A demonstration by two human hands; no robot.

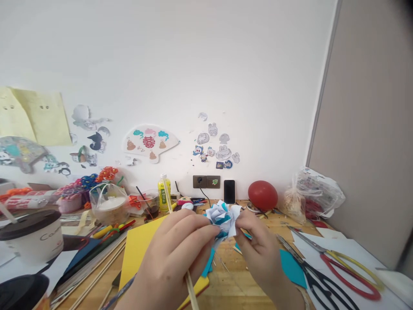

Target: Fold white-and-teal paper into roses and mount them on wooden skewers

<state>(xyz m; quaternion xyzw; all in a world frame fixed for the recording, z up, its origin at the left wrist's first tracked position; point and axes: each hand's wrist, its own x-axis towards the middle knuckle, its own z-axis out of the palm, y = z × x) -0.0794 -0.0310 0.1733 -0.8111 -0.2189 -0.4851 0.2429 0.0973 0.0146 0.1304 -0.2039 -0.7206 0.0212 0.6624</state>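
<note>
A white and blue paper flower (pixel 222 218) is held up over the middle of the table. My left hand (pixel 180 254) is closed around its base, and a thin wooden stick (pixel 191 290) passes through that hand, its upper part rising behind the fingers. At the flower's right side, my right hand (pixel 258 249) pinches the edge of a white petal between thumb and forefinger. The flower's underside is hidden by my left fingers.
Black scissors (pixel 318 275) and red-yellow scissors (pixel 351 269) lie at the right. Yellow paper (pixel 138 245) and wooden sticks (pixel 100 275) lie left, beside a lidded cup (pixel 32 237). Behind stand a bottle (pixel 164 193), phone (pixel 229 191) and red balloon (pixel 263 195).
</note>
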